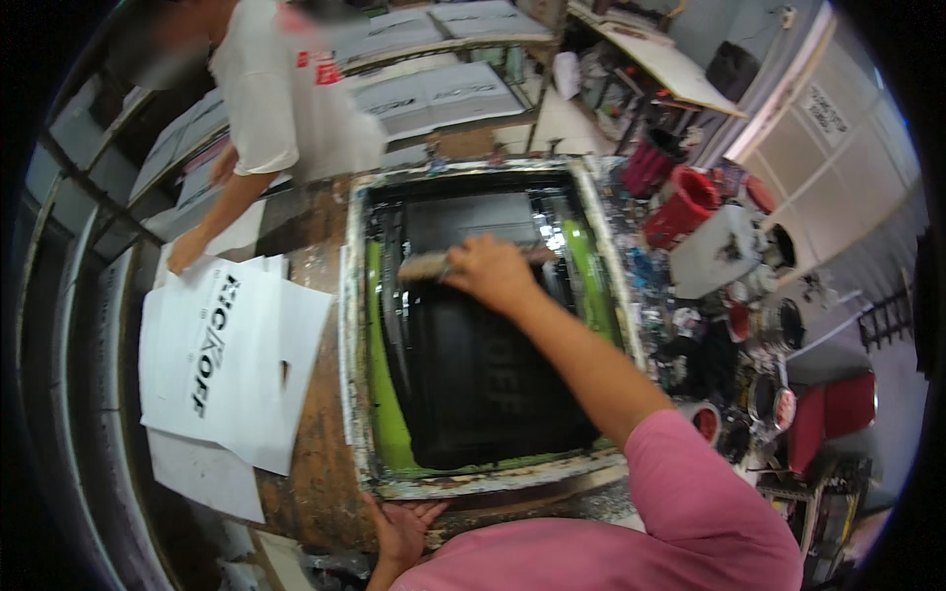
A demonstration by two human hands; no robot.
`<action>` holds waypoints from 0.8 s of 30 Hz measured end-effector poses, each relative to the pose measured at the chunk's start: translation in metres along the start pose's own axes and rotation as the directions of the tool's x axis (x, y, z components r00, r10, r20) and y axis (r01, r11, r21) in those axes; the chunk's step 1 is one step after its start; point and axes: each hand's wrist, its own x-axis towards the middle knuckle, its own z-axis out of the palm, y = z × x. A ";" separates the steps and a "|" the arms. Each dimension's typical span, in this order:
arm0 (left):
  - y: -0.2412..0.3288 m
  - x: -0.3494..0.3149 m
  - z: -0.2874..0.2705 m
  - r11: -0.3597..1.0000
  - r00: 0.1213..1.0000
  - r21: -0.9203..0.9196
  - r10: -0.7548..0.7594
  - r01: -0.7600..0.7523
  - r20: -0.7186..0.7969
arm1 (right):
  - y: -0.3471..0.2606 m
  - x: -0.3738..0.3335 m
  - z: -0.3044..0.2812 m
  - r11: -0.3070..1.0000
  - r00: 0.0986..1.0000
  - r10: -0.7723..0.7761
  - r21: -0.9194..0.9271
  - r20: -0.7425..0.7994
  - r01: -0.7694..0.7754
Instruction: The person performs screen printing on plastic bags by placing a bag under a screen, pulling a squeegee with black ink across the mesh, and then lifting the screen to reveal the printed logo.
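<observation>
A wooden-handled squeegee [424,267] lies across the black-inked mesh of a screen printing frame [434,487]. My right hand [490,273] is wrapped round the middle of its handle, in the upper half of the screen. What the blade does under the handle is hidden. Black ink covers most of the mesh, with green strips [390,394] showing along its sides, and faint lettering shows through. My left hand [402,527] is just below the frame's near left corner, fingers stretched out and nothing in it; whether it touches the frame's underside I cannot tell.
Printed white sheets [222,355] lie piled on the worn table [320,443] at left, where a co-worker's hand [185,251] touches them. More sheets [434,98] rest on racks behind. Red buckets [682,207], ink cans [769,394] and a grey container [711,251] crowd the right side.
</observation>
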 end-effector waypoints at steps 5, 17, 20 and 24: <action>-0.008 0.003 -0.008 0.995 0.995 -0.022 0.094 -0.094 0.043 | -0.063 -0.107 -0.044 0.996 1.000 -0.012 0.091 -0.019 0.013; -0.020 0.012 -0.010 0.978 0.962 -0.073 0.206 -0.196 0.179 | -0.152 -0.197 -0.153 0.983 0.954 0.040 0.160 0.297 -0.090; -0.009 0.001 0.002 0.966 0.947 -0.086 0.255 -0.243 0.194 | -0.155 -0.202 -0.172 0.989 0.946 0.020 0.134 0.323 -0.067; 0.025 -0.021 0.020 0.873 0.750 -0.200 0.485 -0.445 0.450 | -0.175 -0.200 -0.215 0.997 0.995 0.008 -0.070 -0.102 -0.016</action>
